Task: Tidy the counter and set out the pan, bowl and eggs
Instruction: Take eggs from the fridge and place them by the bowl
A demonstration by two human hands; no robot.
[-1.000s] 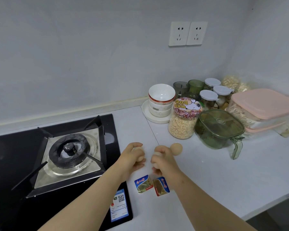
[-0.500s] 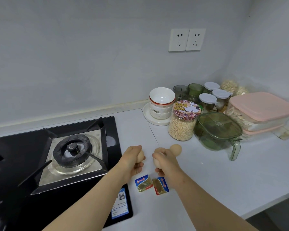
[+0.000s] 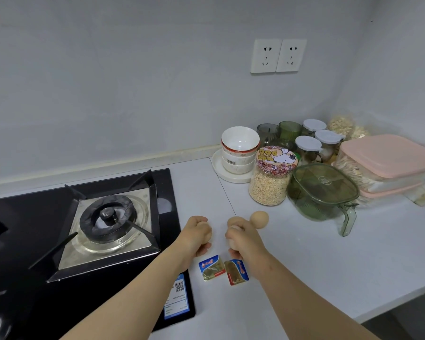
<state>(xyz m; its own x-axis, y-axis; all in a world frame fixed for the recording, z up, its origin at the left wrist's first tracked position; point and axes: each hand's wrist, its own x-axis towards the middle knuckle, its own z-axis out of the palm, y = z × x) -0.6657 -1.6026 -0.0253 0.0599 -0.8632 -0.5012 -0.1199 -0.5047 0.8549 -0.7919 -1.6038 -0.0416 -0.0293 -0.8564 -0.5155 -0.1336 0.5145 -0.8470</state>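
My left hand [image 3: 194, 238] is closed around a brown egg [image 3: 207, 235] just right of the stove's edge. My right hand [image 3: 247, 241] grips another brown egg [image 3: 232, 244] a short gap away. A third egg [image 3: 259, 219] lies on the white counter [image 3: 329, 266] just beyond my right hand. A rounded brown shape above my right knuckles may be a further egg; I cannot tell whether it is held. White bowls [image 3: 239, 149] are stacked on a white plate [image 3: 220, 171] at the back. No pan is in view.
A black gas stove with a burner [image 3: 108, 217] fills the left. Two butter packets [image 3: 211, 267] lie under my wrists. An oat jar [image 3: 270, 179], a green lidded container [image 3: 323, 190], small jars and pink-lidded boxes [image 3: 388, 157] crowd the back right. The counter's front edge runs at the lower right.
Both hands keep their eggs and have barely shifted. The view has tilted up slightly, so the whole scene sits lower in the frame. The loose egg has not moved.
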